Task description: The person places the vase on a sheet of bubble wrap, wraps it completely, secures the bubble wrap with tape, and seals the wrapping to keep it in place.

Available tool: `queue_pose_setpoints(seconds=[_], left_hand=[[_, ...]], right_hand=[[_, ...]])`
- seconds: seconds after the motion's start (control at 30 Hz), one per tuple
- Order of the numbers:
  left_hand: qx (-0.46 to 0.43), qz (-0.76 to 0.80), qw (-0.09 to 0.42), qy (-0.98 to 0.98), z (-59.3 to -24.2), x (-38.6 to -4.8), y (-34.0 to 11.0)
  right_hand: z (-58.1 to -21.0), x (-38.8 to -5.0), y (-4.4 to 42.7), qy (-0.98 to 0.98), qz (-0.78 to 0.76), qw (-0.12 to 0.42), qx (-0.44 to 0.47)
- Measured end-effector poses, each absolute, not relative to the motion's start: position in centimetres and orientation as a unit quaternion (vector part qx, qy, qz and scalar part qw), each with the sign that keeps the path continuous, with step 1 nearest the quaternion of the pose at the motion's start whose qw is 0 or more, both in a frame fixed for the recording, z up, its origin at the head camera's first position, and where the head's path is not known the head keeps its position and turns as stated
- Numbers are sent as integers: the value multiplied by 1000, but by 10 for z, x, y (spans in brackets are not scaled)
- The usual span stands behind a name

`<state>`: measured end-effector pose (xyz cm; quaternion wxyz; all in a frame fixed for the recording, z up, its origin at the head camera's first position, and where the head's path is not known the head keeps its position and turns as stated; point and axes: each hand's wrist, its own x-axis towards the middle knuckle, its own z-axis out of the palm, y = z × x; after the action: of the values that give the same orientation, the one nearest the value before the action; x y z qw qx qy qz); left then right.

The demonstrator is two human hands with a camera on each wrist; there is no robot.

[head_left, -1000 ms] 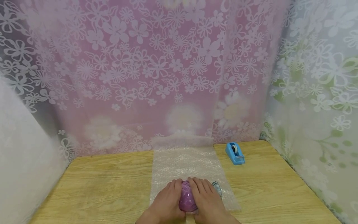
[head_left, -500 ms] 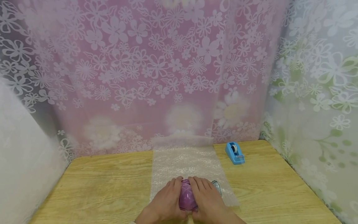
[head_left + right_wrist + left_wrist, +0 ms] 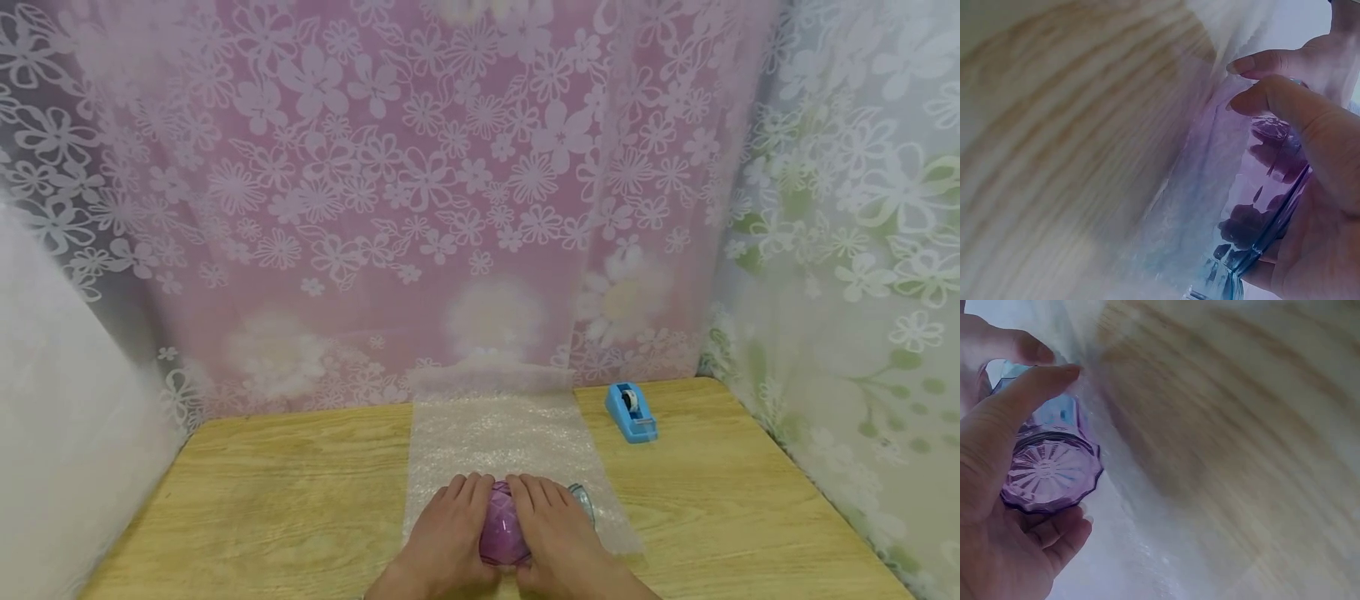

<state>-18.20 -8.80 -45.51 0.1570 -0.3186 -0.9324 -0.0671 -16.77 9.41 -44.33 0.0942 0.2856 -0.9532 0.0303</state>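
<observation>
A faceted glass [image 3: 504, 529], purple fading to blue-teal, lies on its side across the near end of a bubble wrap sheet [image 3: 502, 425]. Its ribbed round base [image 3: 1054, 472] faces left in the left wrist view. The teal rim [image 3: 582, 500] shows beyond my right hand. My left hand [image 3: 450, 533] grips the base end, fingers over the far side. My right hand [image 3: 558, 529] holds the part towards the mouth. Both thumbs are close together at the near side, by the wrap's edge; whether they pinch the wrap I cannot tell.
A blue tape dispenser [image 3: 632, 412] stands at the back right of the wood-grain table [image 3: 292, 492]. The wrap runs back to the table's far edge, against a pink flowered curtain [image 3: 375, 208]. Flowered sheets hang at both sides.
Both hands keep hold of the glass in nearly the same place. The left fingers have shifted slightly, and the wrap's near right corner sits a little farther back than a second ago.
</observation>
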Motion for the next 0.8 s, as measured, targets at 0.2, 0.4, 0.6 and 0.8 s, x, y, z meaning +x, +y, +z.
queue_pose_setpoints(seconds=[0.2, 0.4, 0.6, 0.8], left_hand=[[-321, -27, 181, -929, -452, -179, -84], [-297, -36, 194, -934, -455, -174, -80], [-285, -45, 235, -928, -460, -173, -76], [-281, -46, 254, -924, -463, -175, -76]], right_hand=[[-442, -168, 93, -955, 50, 87, 279], [-439, -170, 91, -959, 27, 67, 276], [-438, -173, 92, -961, 29, 47, 270], [-438, -174, 93, -959, 45, 45, 275]])
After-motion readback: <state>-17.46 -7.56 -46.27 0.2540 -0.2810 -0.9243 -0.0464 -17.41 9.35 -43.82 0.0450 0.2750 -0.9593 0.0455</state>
